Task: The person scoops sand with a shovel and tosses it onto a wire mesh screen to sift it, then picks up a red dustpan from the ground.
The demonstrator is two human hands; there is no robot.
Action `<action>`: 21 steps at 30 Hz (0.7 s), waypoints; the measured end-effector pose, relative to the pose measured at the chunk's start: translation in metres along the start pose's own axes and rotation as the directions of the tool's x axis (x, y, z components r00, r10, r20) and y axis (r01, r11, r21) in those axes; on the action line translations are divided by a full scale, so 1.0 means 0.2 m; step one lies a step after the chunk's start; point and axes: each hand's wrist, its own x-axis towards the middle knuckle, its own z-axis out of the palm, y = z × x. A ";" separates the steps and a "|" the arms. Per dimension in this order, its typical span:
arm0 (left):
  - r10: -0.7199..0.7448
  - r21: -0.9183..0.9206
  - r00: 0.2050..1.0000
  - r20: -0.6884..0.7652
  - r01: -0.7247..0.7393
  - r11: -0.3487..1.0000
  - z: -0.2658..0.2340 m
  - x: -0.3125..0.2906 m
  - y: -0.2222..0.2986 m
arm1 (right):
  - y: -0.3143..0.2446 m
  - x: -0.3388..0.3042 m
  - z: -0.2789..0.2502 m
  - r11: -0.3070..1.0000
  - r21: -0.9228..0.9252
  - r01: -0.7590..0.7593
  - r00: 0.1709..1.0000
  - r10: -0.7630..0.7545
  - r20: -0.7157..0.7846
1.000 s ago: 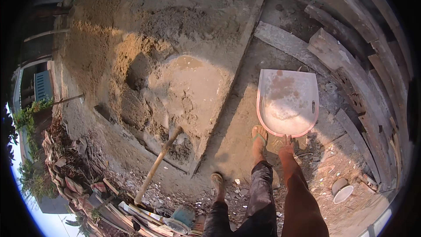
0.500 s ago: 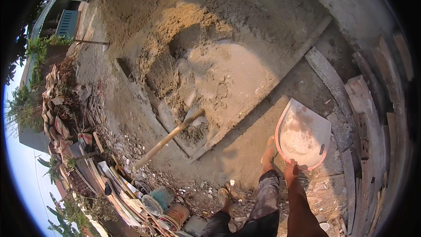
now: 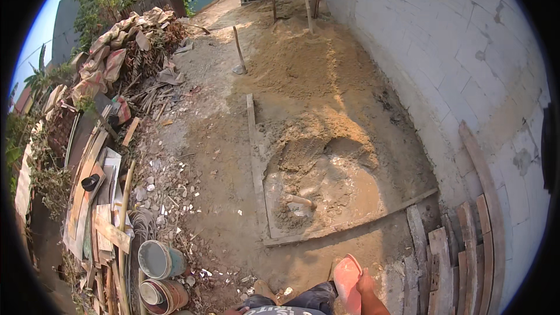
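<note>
My right hand (image 3: 366,287) is closed on the rim of a shallow, pinkish-red pan (image 3: 348,284). The pan is upright beside my right leg, its broad face turned partly away. Only a sliver of my left hand (image 3: 235,311) shows at the lower edge, by my left thigh; its fingers are hidden. Ahead lies a pool of wet grey-brown mortar (image 3: 357,191), bordered by boards (image 3: 344,227) on the near and left sides. The wooden handle (image 3: 300,200) of a tool pokes out of the mix; its head is buried.
A sand heap (image 3: 303,73) rises behind the pool, with a shovel (image 3: 240,52) standing near it. Buckets (image 3: 162,259) and scrap wood (image 3: 96,198) line the left. Rough planks (image 3: 440,262) lie at right, below a grey block wall (image 3: 431,64).
My view has lifted and turned, bringing in the wall and sand heap. The pan, earlier showing its broad hollow face, is now seen narrower, close to my leg, still in my right hand.
</note>
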 end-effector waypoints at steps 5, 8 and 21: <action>0.068 -0.045 0.991 -0.118 -0.073 0.996 -0.48 -0.11 -0.33 | -0.70 -0.29 0.23 0.975 -0.150 0.164 0.978 -0.141 0.152; 0.140 -0.206 0.945 -0.294 -0.206 0.957 -0.79 -0.12 -0.20 | -1.18 -0.45 0.23 0.953 -0.183 0.243 0.956 -0.203 0.213; 0.370 -0.323 0.812 -0.451 -0.535 0.780 -2.28 0.49 0.24 | -2.76 0.21 0.57 0.741 -0.431 0.515 0.850 -0.377 0.368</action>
